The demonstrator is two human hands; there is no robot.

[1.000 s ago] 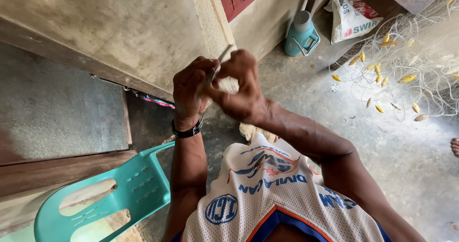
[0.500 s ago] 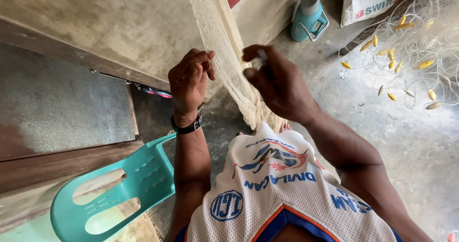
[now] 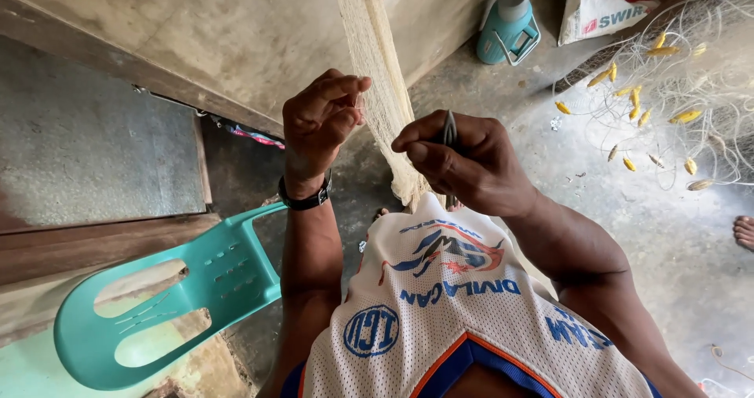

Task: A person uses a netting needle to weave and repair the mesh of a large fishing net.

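A cream fishing net [image 3: 377, 76], bunched into a long strip, hangs down from the top of the head view and ends at my lap. My left hand [image 3: 320, 123], with a black wristband, pinches the net's left edge with thumb and fingertips. My right hand [image 3: 463, 162] is on the other side of the net, closed around a thin dark netting needle [image 3: 449, 131] that stands upright between its fingers. Both forearms rise over my white mesh jersey [image 3: 455, 304].
A teal plastic chair [image 3: 165, 296] stands at the lower left beside a concrete wall [image 3: 236, 29]. A teal jug [image 3: 509, 22] and a white sack [image 3: 605, 5] sit at the back. A loose net with yellow floats [image 3: 667, 91] lies right. Another person's toes [image 3: 742, 231] show at the right edge.
My hands have separated and lowered a little. The net now hangs stretched between them, and the dark needle shows upright in my right hand. The view has tilted slightly.
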